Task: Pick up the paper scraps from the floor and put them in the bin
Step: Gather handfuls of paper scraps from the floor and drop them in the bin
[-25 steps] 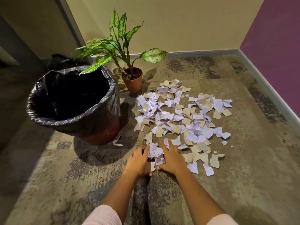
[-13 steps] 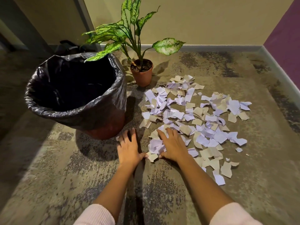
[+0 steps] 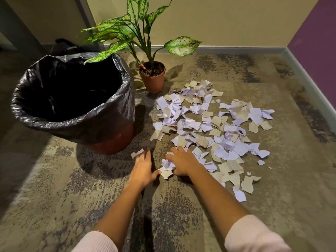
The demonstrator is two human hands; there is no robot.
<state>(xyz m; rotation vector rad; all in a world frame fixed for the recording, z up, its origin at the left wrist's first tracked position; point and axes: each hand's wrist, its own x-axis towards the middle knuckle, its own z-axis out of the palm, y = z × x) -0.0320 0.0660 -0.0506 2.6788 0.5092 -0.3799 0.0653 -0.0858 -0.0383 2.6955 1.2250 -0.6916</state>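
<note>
While seen from above and read left to right: bin (image 3: 116, 140), lined with a black bag (image 3: 54, 128) folded over its rim, standing upright on the mottled floor (image 3: 45, 188) at far left, mouth open, interior too dark to make out any contents. Just behind and right of it, potted plant (image 3: 153, 80) in a terracotta pot, one variegated leaf reaching over the bin's rim. Near the bin's base, a single loose scrap (image 3: 136, 153), apart from the main spread, at the fingertips of the left hand (image 3: 142, 169). Left hand flat on the floor, palm down, fingers extended and together, gripping nothing; thumb touching the edge of a tan scrap (image 3: 166, 174). Between the two hands, a small bunched clump of scraps (image 3: 168, 163), white over tan. Right hand (image 3: 183, 163) palm down over the near-left edge of the pile, fingers curled loosely against the clump, pressing it toward the left hand; whether any piece is actually pinched cannot be told. Pale pink sleeves (image 3: 254, 235) pushed up both forearms. Paper scraps (image 3: 214, 128), white and tan, torn and irregular, lying scattered on the floor from the plant pot across to the right, all outside the bin, a few strays at the near-right fringe. Purple wall (image 3: 316, 44) at far right above a grey skirting.
</note>
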